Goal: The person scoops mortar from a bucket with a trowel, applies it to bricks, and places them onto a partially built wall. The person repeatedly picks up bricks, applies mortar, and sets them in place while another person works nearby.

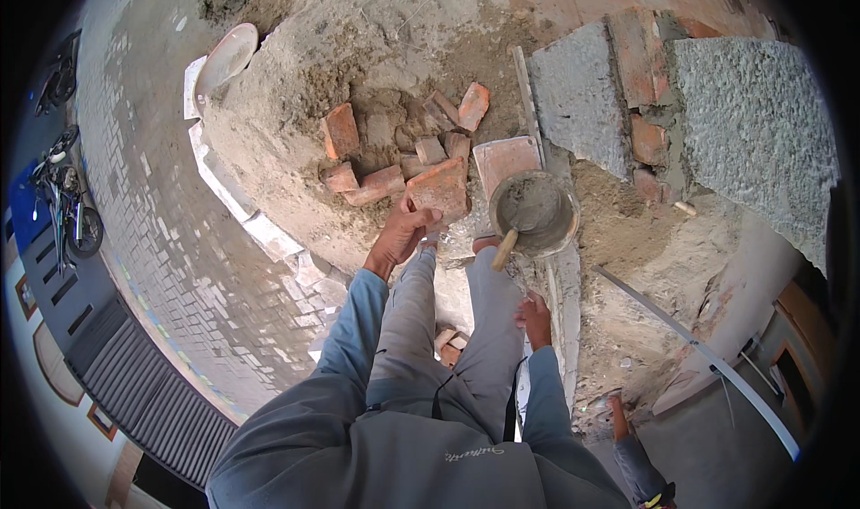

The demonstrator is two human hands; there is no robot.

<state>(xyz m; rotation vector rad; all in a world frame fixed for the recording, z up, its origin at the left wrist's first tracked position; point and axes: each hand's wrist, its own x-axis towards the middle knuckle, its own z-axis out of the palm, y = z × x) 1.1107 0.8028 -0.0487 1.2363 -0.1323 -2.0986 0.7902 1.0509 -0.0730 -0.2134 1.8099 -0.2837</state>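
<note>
My left hand (pixel 408 234) is closed on the near edge of a flat orange-red brick (pixel 439 186), tilted over a heap of broken bricks (pixel 376 185). Right of it, a round bucket (pixel 573 227) holds grey wet mortar (pixel 530 206). A trowel's wooden handle (pixel 504 251) sticks out over the bucket's near rim; its blade is not clear to see. My right hand (pixel 535 319) hangs beside my right thigh, below the bucket, with loosely bent fingers and nothing visible in them. Another brick (pixel 507 161) lies flat just behind the bucket.
A mound of sandy soil (pixel 278 142) spreads behind the bricks, edged by pale kerb blocks (pixel 228 191). Rough grey slabs (pixel 752 115) lie at the right. A long metal bar (pixel 658 312) slants at lower right, near another person's leg (pixel 640 464). Motorcycles (pixel 64 186) stand far left.
</note>
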